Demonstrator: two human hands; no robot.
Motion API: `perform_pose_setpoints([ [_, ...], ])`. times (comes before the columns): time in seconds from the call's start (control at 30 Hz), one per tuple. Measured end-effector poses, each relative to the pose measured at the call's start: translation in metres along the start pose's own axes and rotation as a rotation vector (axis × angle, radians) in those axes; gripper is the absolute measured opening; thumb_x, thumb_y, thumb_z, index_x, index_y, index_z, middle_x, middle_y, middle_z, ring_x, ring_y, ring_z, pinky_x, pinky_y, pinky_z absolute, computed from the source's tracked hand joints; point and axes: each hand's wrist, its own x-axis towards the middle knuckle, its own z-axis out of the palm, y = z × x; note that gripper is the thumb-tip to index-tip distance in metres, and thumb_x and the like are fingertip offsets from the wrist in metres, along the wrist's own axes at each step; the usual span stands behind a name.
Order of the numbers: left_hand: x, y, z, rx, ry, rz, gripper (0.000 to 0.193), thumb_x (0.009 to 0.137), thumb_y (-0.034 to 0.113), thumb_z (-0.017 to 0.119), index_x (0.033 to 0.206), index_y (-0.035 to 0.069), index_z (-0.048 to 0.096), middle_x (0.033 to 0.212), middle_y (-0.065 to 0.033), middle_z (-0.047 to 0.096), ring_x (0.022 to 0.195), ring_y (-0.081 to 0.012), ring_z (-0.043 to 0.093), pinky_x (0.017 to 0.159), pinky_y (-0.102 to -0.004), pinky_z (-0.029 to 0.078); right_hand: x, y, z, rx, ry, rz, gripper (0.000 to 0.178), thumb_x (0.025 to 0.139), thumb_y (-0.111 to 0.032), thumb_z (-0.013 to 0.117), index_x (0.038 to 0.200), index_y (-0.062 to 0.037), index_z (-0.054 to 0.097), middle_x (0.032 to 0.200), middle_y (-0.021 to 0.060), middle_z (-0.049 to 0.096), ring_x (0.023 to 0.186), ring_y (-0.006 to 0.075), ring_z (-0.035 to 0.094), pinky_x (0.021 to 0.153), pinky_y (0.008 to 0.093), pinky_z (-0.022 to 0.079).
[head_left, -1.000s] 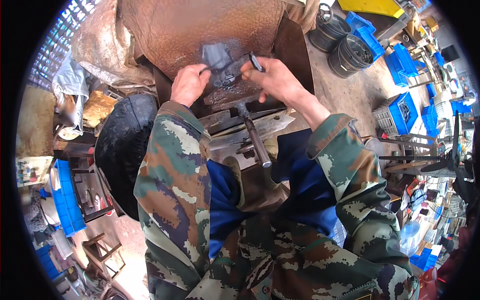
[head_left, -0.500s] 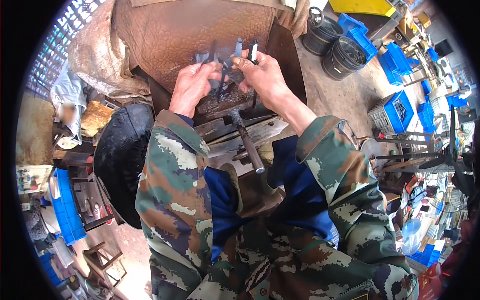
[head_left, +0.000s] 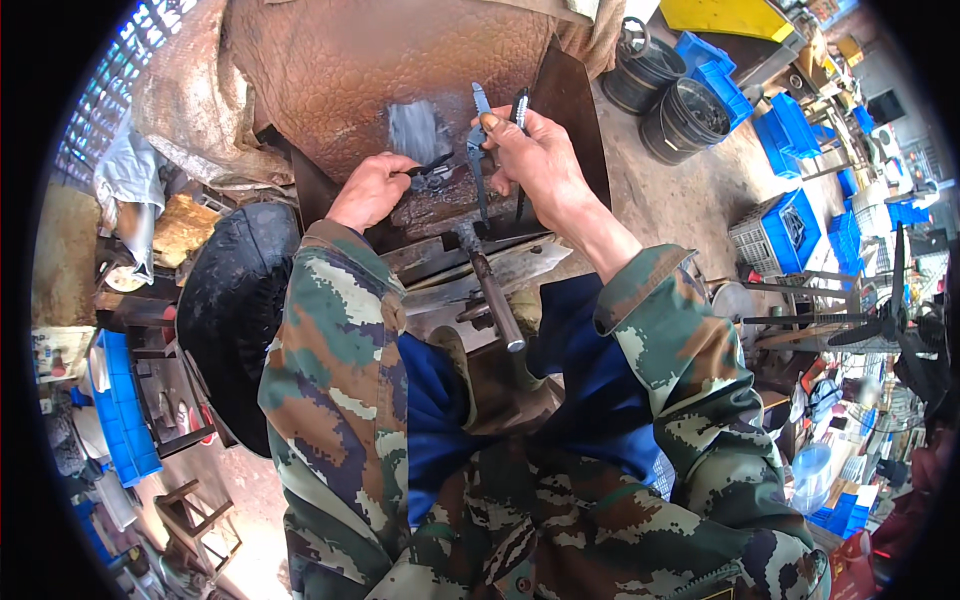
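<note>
My left hand [head_left: 374, 192] pinches a short dark metal piece [head_left: 434, 176] with a hooked end, held over the wet brown block [head_left: 435, 210]. To its right, my right hand [head_left: 540, 160] is closed on two long metal pieces. One is a grey-blue toothed metal piece [head_left: 477, 140], standing upright by the thumb. The other, a dark piece with a toothed edge [head_left: 520, 105], sticks up behind the fingers, which hide its middle. A blurred grey patch [head_left: 418, 128] lies beyond the hands, against a brown textured sheet [head_left: 330, 70].
A metal bar [head_left: 490, 285] points toward me between my knees. Dark panels [head_left: 572, 125] flank the work spot. Black buckets [head_left: 685, 120] and blue crates [head_left: 785, 230] stand at right. A black rounded seat [head_left: 240, 320] and a wooden stool [head_left: 200, 525] are at left.
My hands have parted: the left has shifted slightly left and down with its dark piece. The right stays nearly in place with its two pieces. The grey patch behind is more exposed.
</note>
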Motion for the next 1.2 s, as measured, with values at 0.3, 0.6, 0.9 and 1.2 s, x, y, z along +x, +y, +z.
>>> perform_pose_setpoints([
  [0.3, -0.006, -0.002, -0.007, -0.070, -0.018, -0.053, 0.032, 0.083, 0.003, 0.054, 0.110, -0.003, 0.070, 0.104, -0.0157, 0.066, 0.095, -0.0265, 0.063, 0.086, -0.0354, 0.048, -0.001, 0.001, -0.004, 0.016, -0.002, -0.030, 0.026, 0.099, -0.026, 0.058, 0.106, -0.0012, 0.061, 0.087, 0.0061, 0.059, 0.050, 0.0116, 0.051, 0.047, 0.0264, 0.042],
  [0.6, -0.008, 0.016, -0.009, -0.003, -0.029, 0.029, 0.032, 0.083, 0.002, 0.053, 0.110, -0.003, 0.069, 0.097, -0.0104, 0.064, 0.088, -0.0213, 0.062, 0.082, -0.0326, 0.048, -0.004, -0.008, -0.010, 0.021, -0.023, -0.014, 0.025, 0.103, -0.019, 0.052, 0.108, 0.0028, 0.062, 0.086, 0.0055, 0.061, 0.062, 0.0108, 0.051, 0.056, 0.0291, 0.050],
  [0.9, -0.016, 0.028, -0.017, 0.359, 0.176, 0.023, 0.027, 0.089, 0.014, 0.059, 0.111, 0.005, 0.071, 0.107, -0.0172, 0.070, 0.104, -0.0314, 0.066, 0.092, -0.0372, 0.050, -0.004, -0.012, -0.010, 0.247, 0.006, 0.123, 0.025, 0.105, -0.025, 0.048, 0.111, -0.0018, 0.054, 0.097, 0.0115, 0.062, 0.090, 0.0283, 0.068, 0.084, 0.0443, 0.059],
  [1.2, -0.019, 0.036, -0.026, 0.023, 0.502, -0.009, 0.031, 0.093, 0.016, 0.058, 0.119, 0.002, 0.069, 0.107, -0.0079, 0.071, 0.090, -0.0112, 0.063, 0.084, -0.0252, 0.050, -0.025, 0.012, -0.014, -0.165, -0.133, -0.068, 0.020, 0.094, -0.022, 0.066, 0.101, -0.0026, 0.065, 0.077, 0.0039, 0.062, 0.058, 0.0095, 0.057, 0.050, 0.0261, 0.053],
])
